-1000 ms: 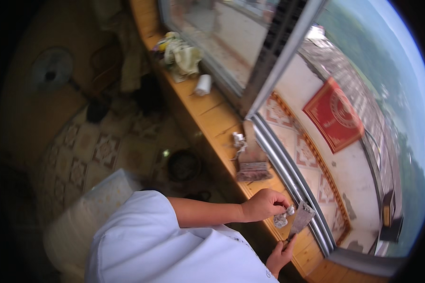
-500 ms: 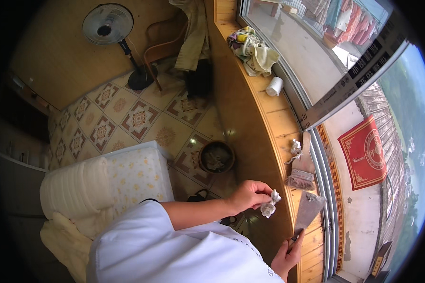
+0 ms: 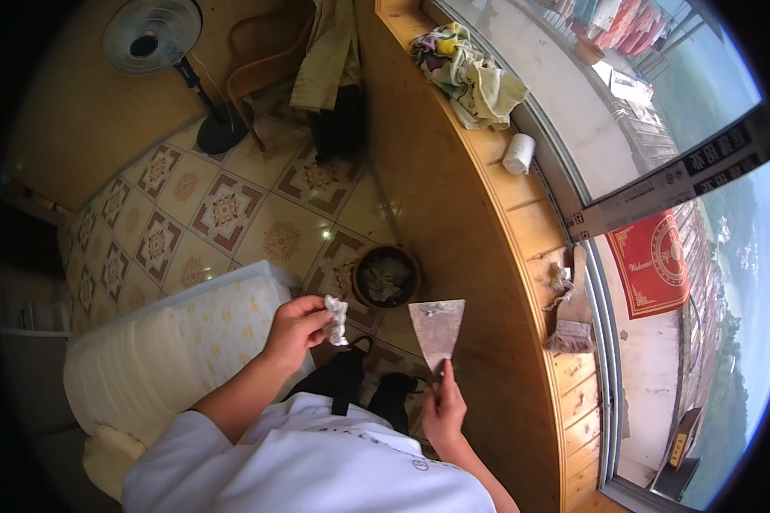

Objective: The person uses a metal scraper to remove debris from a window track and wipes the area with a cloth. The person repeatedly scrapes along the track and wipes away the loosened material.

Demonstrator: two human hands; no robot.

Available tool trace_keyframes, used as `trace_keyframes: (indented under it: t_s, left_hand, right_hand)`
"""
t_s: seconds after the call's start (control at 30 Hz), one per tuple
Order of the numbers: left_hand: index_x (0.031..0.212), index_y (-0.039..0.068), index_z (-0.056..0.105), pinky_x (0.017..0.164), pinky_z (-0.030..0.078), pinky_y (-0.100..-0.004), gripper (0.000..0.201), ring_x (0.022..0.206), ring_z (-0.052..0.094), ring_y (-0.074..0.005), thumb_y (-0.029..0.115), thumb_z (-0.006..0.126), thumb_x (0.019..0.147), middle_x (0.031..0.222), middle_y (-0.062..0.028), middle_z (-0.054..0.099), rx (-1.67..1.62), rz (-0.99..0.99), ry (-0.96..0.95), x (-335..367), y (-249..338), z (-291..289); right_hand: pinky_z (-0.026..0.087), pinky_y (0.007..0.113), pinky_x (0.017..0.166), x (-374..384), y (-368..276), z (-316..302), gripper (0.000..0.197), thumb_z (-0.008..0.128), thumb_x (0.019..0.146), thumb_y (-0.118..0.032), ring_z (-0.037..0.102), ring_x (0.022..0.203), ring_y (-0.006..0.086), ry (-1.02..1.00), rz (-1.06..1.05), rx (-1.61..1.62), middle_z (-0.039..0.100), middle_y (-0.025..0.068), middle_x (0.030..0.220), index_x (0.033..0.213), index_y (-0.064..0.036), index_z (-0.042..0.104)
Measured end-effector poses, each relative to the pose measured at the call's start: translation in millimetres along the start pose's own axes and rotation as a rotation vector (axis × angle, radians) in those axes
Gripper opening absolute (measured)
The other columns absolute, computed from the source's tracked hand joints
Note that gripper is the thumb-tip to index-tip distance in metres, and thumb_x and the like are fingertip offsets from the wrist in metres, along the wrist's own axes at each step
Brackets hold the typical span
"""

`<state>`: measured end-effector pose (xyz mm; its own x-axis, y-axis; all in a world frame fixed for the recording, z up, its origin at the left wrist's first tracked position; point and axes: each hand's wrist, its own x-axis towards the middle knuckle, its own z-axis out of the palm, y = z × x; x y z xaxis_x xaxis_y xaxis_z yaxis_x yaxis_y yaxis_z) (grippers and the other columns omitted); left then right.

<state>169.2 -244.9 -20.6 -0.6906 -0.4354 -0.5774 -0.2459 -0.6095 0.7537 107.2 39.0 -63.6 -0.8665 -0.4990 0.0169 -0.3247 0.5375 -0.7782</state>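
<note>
Pinched in the fingers of my left hand (image 3: pixel 295 332) is a small crumpled white wad (image 3: pixel 336 321), which looks like tissue or paper. My right hand (image 3: pixel 444 409) grips the handle of a putty knife (image 3: pixel 437 332), its wide blade pointing up and away from me. Some grey residue clings near the blade's far edge. Both hands are held apart in front of my body, over the floor. Just beyond them stands a round bin (image 3: pixel 387 277) with crumpled scraps inside. A flat paintbrush (image 3: pixel 572 321) lies on the wooden sill (image 3: pixel 573 402) to the right.
Along the sill are a white crumpled piece (image 3: pixel 560 275), a white roll (image 3: pixel 519 154) and a patterned cloth (image 3: pixel 470 75). A padded bench (image 3: pixel 231 316) stands at left. Farther back are a standing fan (image 3: pixel 151 38) and a wooden chair (image 3: pixel 265 60). The window frame (image 3: pixel 603 376) borders the sill.
Both hands have moved left, off the sill side, the left with the white wad and the right with the putty knife. The view has shifted slightly.
</note>
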Motion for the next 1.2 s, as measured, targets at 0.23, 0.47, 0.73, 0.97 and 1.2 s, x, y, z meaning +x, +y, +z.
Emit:
trace_keyframes:
  t_s: [0.23,0.47,0.73,0.97,1.2]
  left_hand:
    - [0.091,0.002,0.062,0.045,0.034,-0.0190,0.005,0.053,0.049,-0.0075,0.004,0.059,0.087,0.074,-0.0033,0.062,0.049,-0.049,0.244,5.2,-9.0,-64.9]
    - [0.088,0.003,0.062,0.044,0.033,-0.0194,0.004,0.052,0.049,-0.0077,0.001,0.060,0.085,0.074,-0.0036,0.063,0.028,-0.122,0.326,18.0,-45.7,-102.7]
    - [0.089,0.003,0.062,0.045,0.032,-0.0193,0.003,0.052,0.047,-0.0063,0.003,0.061,0.086,0.075,-0.0026,0.063,0.004,-0.142,0.267,32.2,-39.5,-97.8]
    - [0.093,0.004,0.064,0.044,0.032,-0.0178,0.009,0.054,0.049,-0.0050,0.005,0.059,0.086,0.078,-0.0024,0.064,0.060,-0.046,0.033,60.8,-10.1,-53.3]
    - [0.097,0.002,0.064,0.041,0.028,-0.0164,0.014,0.052,0.048,-0.0025,0.004,0.055,0.087,0.077,-0.0024,0.065,0.178,0.122,-0.256,64.2,0.9,47.1]
  right_hand:
    - [0.049,0.043,0.069,44.2,123.9,153.0,0.062,0.058,0.084,-0.008,0.060,0.076,0.0379,-0.158,0.084,-0.053,0.061,0.0200,0.090,0.143,-0.0088,0.037]
    - [0.049,0.046,0.079,130.8,206.3,246.7,0.063,0.053,0.091,-0.019,0.060,0.097,0.0376,-0.663,0.515,-0.280,0.058,0.0229,0.116,0.148,-0.0084,0.028]
    - [0.051,0.044,0.077,111.9,193.5,227.3,0.064,0.056,0.084,-0.016,0.062,0.096,0.0368,-0.646,0.624,-0.079,0.063,0.0209,0.112,0.143,-0.0026,0.037]
    - [0.050,0.040,0.085,44.2,117.6,141.0,0.060,0.062,0.080,-0.015,0.062,0.100,0.0384,-0.269,0.288,0.221,0.062,0.0264,0.107,0.137,-0.0048,0.045]
    - [0.049,0.036,0.073,7.7,-41.0,-58.5,0.060,0.060,0.083,-0.008,0.061,0.079,0.0321,-0.180,0.363,0.162,0.061,0.0209,0.097,0.140,-0.0064,0.041]
